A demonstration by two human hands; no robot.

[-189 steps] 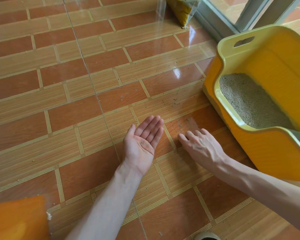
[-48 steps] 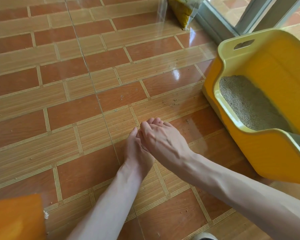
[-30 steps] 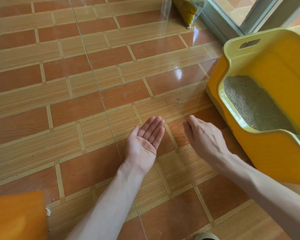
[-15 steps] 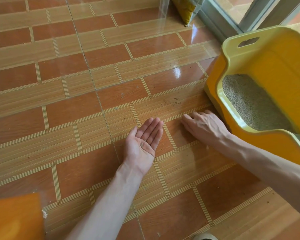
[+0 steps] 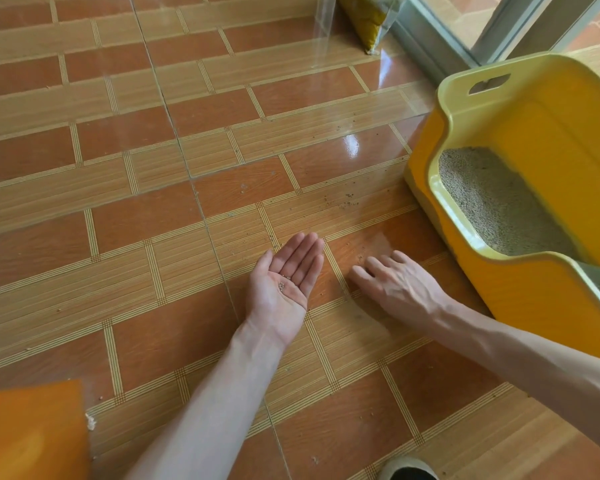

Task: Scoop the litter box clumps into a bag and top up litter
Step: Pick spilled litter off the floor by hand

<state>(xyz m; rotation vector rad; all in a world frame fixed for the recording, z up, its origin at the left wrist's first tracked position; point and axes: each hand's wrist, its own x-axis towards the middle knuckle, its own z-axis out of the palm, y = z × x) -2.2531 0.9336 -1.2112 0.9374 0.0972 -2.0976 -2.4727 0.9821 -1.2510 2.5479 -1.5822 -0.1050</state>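
Picking stray grains off the floor (image 5: 125,147) seems to be the stage this has reached, a tidy-up at the edges of the main job. The litter box (image 5: 520,289) sits just to the right of the right hand (image 5: 400,284), with a level bed of grey litter (image 5: 496,206) inside. I see no clumps on that surface from here, so the scooping may well be finished, though part of the bed is hidden by the near wall. Whether the top-up has been done I can't tell. A clear bag (image 5: 373,20) with yellowish contents stands well beyond both hands, by the window frame; I can't say if it holds waste or fresh litter. No scoop is clearly in sight.

Still left, by my reckoning: scattered grains (image 5: 347,199) lie on the tiles just past the fingertips of both hands, towards the box.

As for the hands, the left hand (image 5: 283,278) lies palm up, fingers straight and close together, slightly cupped, cradling a few grains (image 5: 283,284) in the hollow of the palm. It grips nothing. The right hand is palm down just beside it, fingers loosely spread and a little bent, tips at or very near the tile, holding nothing that I can see.
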